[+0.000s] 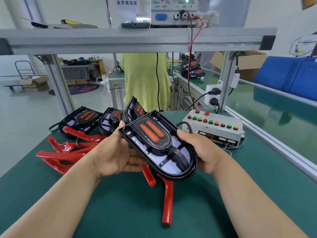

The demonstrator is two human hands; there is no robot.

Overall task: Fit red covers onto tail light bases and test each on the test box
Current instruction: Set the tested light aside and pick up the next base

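A green-covered table (120,212) is recorded across the lower view, spanned by an aluminium-framed shelf (137,40) above. A person in a green top (145,79) is seen standing behind the table, back turned. A blue crate (288,74) is noted at the far right, beyond the table's edge rail. On the shelf a power supply (173,12) is placed, with a green lamp lit on it and a red lead hanging down from it. The test box (214,127), white with a row of red, green and yellow buttons, is set on the table at the right rear. One tail light base (159,145), black with two orange strips, is held tilted above the table centre, uncovered. Three further bases (82,119) are found at the left rear, one of them propped upright. A heap of red covers (68,152) is laid on the table at the left, just before those bases. A single red cover (167,203) shows beneath the held base; whether it is held or lies on the table cannot be told. The left hand (116,155) is clamped on the base's left edge, thumb on the rim; the right hand (199,150) is clamped on its right edge.
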